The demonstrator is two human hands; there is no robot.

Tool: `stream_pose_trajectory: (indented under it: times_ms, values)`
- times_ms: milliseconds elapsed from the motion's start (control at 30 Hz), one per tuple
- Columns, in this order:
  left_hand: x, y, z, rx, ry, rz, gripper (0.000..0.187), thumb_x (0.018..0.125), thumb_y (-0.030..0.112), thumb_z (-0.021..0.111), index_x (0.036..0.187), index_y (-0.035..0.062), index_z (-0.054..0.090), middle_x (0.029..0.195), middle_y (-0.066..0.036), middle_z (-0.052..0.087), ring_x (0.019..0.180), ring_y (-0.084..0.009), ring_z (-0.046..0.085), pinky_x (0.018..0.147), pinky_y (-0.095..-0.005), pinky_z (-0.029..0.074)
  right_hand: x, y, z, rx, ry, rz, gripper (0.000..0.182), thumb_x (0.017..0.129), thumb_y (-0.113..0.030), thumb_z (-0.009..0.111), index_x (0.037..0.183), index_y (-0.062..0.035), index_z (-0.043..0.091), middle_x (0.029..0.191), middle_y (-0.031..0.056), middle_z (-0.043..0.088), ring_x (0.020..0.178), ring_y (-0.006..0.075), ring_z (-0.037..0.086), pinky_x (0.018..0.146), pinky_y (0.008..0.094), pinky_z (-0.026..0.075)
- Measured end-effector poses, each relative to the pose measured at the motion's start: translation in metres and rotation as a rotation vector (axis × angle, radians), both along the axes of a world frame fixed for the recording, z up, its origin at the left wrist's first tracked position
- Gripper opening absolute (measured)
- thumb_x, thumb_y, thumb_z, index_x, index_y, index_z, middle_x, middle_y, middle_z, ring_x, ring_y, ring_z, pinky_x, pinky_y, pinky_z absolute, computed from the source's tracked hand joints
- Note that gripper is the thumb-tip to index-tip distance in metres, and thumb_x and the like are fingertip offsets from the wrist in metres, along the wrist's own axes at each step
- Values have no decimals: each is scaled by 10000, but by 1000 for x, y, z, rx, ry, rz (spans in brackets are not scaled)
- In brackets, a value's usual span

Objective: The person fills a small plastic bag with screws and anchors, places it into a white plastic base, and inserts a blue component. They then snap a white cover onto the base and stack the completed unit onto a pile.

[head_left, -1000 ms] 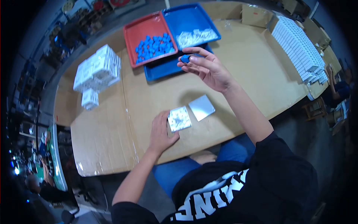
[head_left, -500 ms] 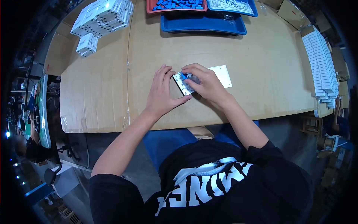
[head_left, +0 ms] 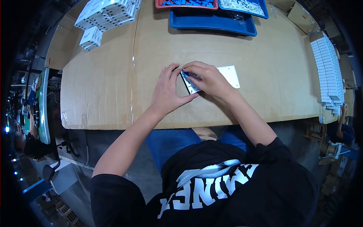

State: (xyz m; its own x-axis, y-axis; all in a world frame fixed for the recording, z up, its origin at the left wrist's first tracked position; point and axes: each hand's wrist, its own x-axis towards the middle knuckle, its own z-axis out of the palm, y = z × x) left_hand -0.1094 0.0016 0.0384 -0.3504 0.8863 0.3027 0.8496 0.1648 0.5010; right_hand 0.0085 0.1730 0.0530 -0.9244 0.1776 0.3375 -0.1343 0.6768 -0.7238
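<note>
A small open white housing (head_left: 192,88) with a dark edge sits on the cardboard-covered table, partly covered by my hands. My left hand (head_left: 166,90) braces it, fingers at its far left corner and thumb along its near edge. Over the housing, my right hand (head_left: 208,79) pinches a small blue part (head_left: 185,73) between thumb and fingertips, at the far end of the housing. The fingers hide most of this part and whatever lies beneath it. Just right of the right hand lies a flat white plate (head_left: 230,76), partly behind that hand.
At the back stand a red tray (head_left: 160,6) of blue pieces, a blue tray (head_left: 266,15) of white pieces, and another blue tray (head_left: 211,28) in front. White units (head_left: 107,15) are stacked back left, more white boxes (head_left: 328,72) on the right. People sit at both sides.
The whole view has shifted slightly. My right fingertips now sit closer to the far end of the housing with the blue part; my left hand keeps its hold.
</note>
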Motion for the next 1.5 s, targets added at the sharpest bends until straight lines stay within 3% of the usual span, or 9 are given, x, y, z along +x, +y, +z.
stream_pose_trajectory:
  times_ms: [467, 567, 633, 833, 967, 1033, 1100, 1200, 1500]
  values:
    - [2, 0, 2, 25, -45, 48, 873, 678, 425, 899, 1340, -5, 528, 1417, -175, 488, 1337, -357, 485, 1124, -449, 425, 0, -3, -3, -81, -44, -23, 262, 881, -24, 680, 1140, 11, 703, 1185, 143, 703, 1036, 346, 686, 887, 407, 563]
    - [1, 1, 2, 37, -62, 47, 860, 675, 407, 902, 1330, -3, 527, 1410, -179, 495, 1339, -356, 486, 1121, -445, 431, 2, 0, -7, 99, -17, -28, 263, 909, -37, 688, 1170, -7, 706, 1205, 117, 710, 1086, 305, 699, 1062, 429, 514]
    - [0, 0, -1, 30, -52, 29, 839, 675, 389, 902, 1317, -2, 532, 1407, -183, 498, 1342, -357, 485, 1119, -448, 432, 5, -2, -7, 127, -61, -30, 265, 933, -138, 687, 1175, -38, 728, 1280, 115, 676, 1223, 303, 632, 1191, 531, 370]
    - [1, 1, -4, 54, -27, 11, 813, 676, 372, 895, 1300, -16, 545, 1416, -203, 486, 1345, -379, 476, 1123, -454, 425, 11, -3, 8, 464, -176, -39, 344, 967, -307, 652, 1224, -92, 730, 1439, 115, 559, 1395, 316, 477, 1235, 608, 218]
    - [1, -1, 1, 49, -30, -4, 841, 684, 401, 871, 1344, 6, 529, 1421, -197, 465, 1361, -391, 457, 1200, -526, 328, 24, 19, 22, 359, -213, 21, 345, 966, -266, 660, 1267, -104, 709, 1481, 133, 513, 1398, 329, 474, 1216, 566, 283]
    - [1, -2, 1, 68, 101, 6, 854, 709, 441, 852, 1373, 18, 521, 1411, -204, 466, 1348, -401, 457, 1182, -516, 345, 48, 35, 22, 65, -169, -37, 345, 961, -220, 668, 1286, -107, 697, 1514, 153, 474, 1410, 332, 458, 1192, 514, 337]
    - [2, -2, 0, 75, 73, 5, 869, 711, 452, 856, 1390, 27, 521, 1403, -206, 476, 1334, -392, 465, 1150, -500, 371, 77, 50, 21, 100, -181, -63, 411, 896, -250, 734, 1284, -120, 695, 1491, 157, 504, 1394, 353, 466, 1217, 541, 295]
    - [8, -4, 5, 68, 76, 1, 887, 707, 484, 860, 1398, 39, 527, 1350, -198, 505, 1283, -378, 487, 1098, -481, 400, 111, 57, 29, 307, -378, -118, 572, 754, -302, 850, 1266, -97, 701, 1472, 160, 528, 1362, 356, 490, 1141, 448, 403]
    - [70, 24, 12, 1, 78, 299, 969, 683, 516, 871, 1415, 28, 464, 1195, -199, 500, 1127, -363, 491, 1044, -482, 383, 148, 37, 37, 228, -312, -168, 412, 794, -302, 818, 1116, -51, 767, 1362, 182, 615, 1282, 369, 542, 1092, 435, 436]
